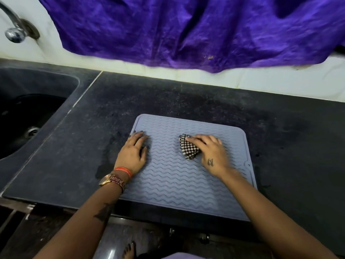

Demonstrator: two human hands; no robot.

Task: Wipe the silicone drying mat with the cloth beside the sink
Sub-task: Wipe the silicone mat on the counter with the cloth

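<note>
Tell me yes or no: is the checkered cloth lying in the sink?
No, the checkered cloth lies on the drying mat under the right hand, well apart from the sink.

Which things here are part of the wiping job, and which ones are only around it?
Part of the job:
mat, lying flat on the counter
cloth, on the mat under the right hand
right hand, pressing the cloth
left hand, flat on the mat's left edge

Only around:
counter
sink
tap
purple fabric, hanging behind
</note>
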